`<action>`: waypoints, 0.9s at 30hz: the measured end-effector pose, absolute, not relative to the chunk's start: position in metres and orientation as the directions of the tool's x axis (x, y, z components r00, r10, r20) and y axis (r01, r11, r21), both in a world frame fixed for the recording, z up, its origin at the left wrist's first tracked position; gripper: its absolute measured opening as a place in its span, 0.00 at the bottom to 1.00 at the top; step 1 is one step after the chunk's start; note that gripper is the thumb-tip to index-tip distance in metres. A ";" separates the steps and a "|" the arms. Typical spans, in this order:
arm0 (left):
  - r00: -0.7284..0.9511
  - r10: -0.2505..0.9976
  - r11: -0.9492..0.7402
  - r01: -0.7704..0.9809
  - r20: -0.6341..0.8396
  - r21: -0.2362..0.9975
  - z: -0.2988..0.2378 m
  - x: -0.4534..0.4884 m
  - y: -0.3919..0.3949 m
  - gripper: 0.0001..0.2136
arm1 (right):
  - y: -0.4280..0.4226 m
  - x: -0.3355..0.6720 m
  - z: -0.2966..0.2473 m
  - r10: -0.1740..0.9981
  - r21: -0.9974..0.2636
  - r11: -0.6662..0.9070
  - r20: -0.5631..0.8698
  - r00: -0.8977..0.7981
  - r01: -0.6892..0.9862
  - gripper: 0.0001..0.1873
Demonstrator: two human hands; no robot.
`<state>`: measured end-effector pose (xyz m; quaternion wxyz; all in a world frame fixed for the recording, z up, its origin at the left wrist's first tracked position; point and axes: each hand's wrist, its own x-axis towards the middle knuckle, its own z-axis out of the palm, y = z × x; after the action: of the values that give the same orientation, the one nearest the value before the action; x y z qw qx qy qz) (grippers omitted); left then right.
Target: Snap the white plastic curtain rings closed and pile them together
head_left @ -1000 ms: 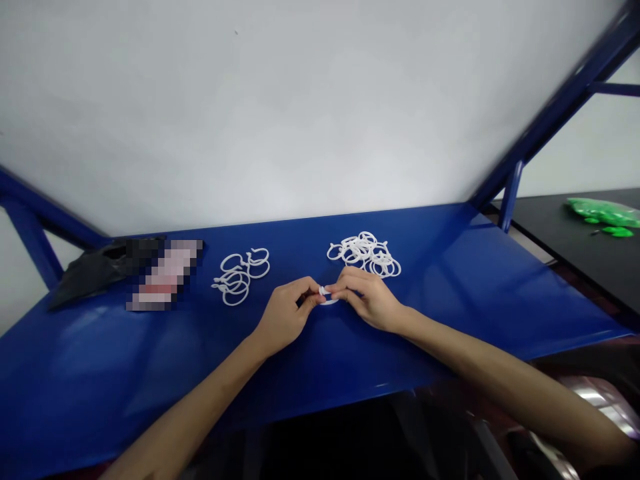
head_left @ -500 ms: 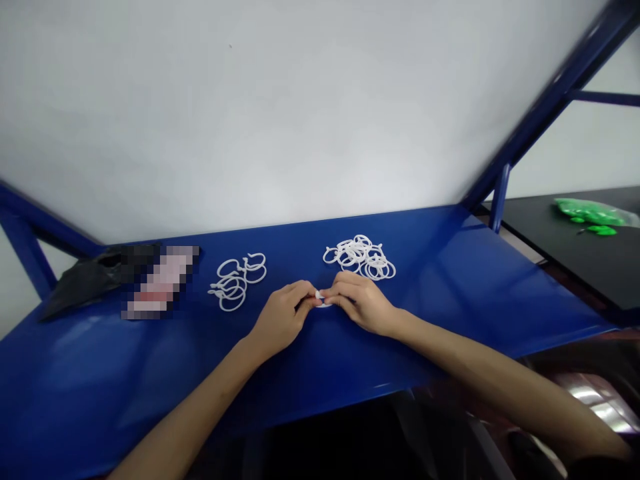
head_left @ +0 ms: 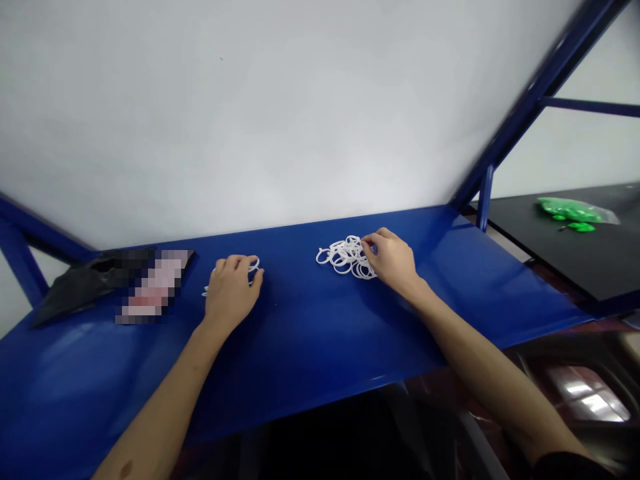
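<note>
On the blue table (head_left: 320, 333) lie two groups of white plastic curtain rings. My left hand (head_left: 231, 287) is over the left group, its fingers stretched and the thumb apart. It covers most of those rings; one ring (head_left: 255, 263) shows beside the fingertips, and small tips stick out at the left. Over on the right is a heap of closed-looking rings (head_left: 343, 257). At the heap's right edge, the thumb and forefinger of my right hand (head_left: 393, 260) pinch together on a ring, which the fingers partly hide.
A black plastic bag (head_left: 70, 290) and a blurred-out flat packet (head_left: 155, 287) lie on the table's left side. Behind rises a pale wall, with blue frame posts (head_left: 485, 200) at both sides. On a black table (head_left: 545, 240) at right sits a bag of green pieces (head_left: 570, 210).
My hands have parted from the middle, where both pinched one white ring. The left has gone left over the left group; the right has reached out to the heap. The middle ring is gone from there.
</note>
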<state>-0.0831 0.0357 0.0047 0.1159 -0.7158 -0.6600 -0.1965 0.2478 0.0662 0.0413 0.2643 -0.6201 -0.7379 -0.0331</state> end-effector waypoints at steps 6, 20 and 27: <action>0.012 0.932 -0.025 0.999 0.361 0.033 0.001 -0.094 0.037 0.17 | 0.071 0.255 0.045 0.968 -0.176 0.041 0.253 0.005 0.983 0.14; 0.230 0.726 -0.448 0.873 0.648 0.191 0.011 -0.067 0.029 0.07 | 0.057 0.238 0.036 0.810 -0.247 0.447 0.519 -0.272 0.860 0.14; 0.557 0.555 -0.711 0.703 0.618 0.005 0.011 -0.028 0.005 0.06 | 0.028 0.202 0.027 0.788 -0.682 0.580 0.332 -0.518 0.445 0.18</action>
<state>-0.0277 0.0053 0.0111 0.1220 -0.8739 -0.3599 -0.3032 0.2019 0.0280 0.0266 0.3202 -0.3718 -0.8292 0.2677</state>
